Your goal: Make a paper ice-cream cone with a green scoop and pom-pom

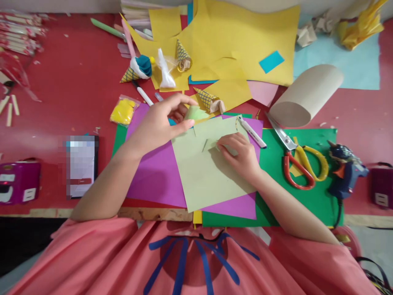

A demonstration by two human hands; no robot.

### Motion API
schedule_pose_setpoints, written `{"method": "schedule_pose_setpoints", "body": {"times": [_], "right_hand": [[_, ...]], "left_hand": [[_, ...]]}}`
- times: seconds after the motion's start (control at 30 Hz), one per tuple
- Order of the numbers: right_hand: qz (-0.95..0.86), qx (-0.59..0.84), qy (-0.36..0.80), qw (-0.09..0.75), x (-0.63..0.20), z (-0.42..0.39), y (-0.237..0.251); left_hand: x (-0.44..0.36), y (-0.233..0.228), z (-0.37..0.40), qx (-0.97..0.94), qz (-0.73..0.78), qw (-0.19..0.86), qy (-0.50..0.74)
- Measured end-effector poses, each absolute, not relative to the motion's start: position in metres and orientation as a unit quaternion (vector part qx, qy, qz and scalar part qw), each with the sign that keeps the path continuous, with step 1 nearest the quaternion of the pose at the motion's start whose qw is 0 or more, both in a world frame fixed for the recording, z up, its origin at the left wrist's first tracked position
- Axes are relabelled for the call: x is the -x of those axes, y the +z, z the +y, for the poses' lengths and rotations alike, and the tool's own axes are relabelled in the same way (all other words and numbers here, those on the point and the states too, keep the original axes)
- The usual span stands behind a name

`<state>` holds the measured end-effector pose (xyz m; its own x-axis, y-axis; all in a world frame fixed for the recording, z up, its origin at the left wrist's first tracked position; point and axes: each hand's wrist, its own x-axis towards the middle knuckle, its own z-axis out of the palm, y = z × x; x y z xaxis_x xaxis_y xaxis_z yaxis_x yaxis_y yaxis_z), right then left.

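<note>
My left hand [162, 123] curls its thumb and forefinger around a small curved light green paper piece [197, 112]. Below it, my right hand [241, 155] rests on a pale green sheet [196, 180], its fingertips pinched on a small pale green paper scrap [211, 144]. Beside that hand, a white marker [253, 132] lies across the sheet's upper right corner. Just beyond my left fingertips is a yellow cone with a blue grid [208, 99], crumpled paper showing in its mouth. Purple paper [153, 176] lies under the pale sheet.
Scissors [290, 147] and a blue glue gun [346, 170] lie to the right on green sheet [270, 205]. A cardboard tube [310, 94] lies behind them. Yellow sheets [245, 32] and other cones [136, 69] are at the back. A phone [82, 166] lies left.
</note>
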<state>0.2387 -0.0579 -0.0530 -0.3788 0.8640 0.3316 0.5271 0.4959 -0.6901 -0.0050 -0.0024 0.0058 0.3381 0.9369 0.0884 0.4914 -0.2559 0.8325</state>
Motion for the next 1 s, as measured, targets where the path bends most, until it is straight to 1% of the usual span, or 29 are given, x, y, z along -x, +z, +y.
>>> {"method": "schedule_pose_setpoints", "body": {"times": [0.13,0.23,0.33,0.47,0.53,0.83,1.0], "right_hand": [[-0.774,0.462,0.239,0.362,-0.241,-0.058,-0.052],[-0.755,0.47,0.235,0.391,-0.241,-0.059,-0.049],[-0.757,0.47,0.237,0.387,-0.241,-0.06,-0.048],[-0.784,0.46,0.254,0.331,-0.238,-0.06,-0.051],[-0.792,0.45,0.26,0.322,-0.237,-0.059,-0.052],[-0.759,0.456,0.303,0.353,-0.24,-0.06,-0.051],[-0.736,0.459,0.312,0.389,-0.241,-0.062,-0.047]], "left_hand": [[-0.002,0.003,0.0,-0.687,0.462,0.501,0.251],[-0.007,-0.002,-0.002,-0.654,0.458,0.558,0.224],[-0.011,-0.009,-0.003,-0.636,0.467,0.574,0.217],[-0.013,-0.015,-0.003,-0.616,0.479,0.579,0.238],[-0.014,-0.016,-0.002,-0.601,0.481,0.585,0.257],[-0.018,-0.023,-0.002,-0.523,0.466,0.653,0.288],[-0.017,-0.025,-0.004,-0.523,0.474,0.643,0.297]]}}
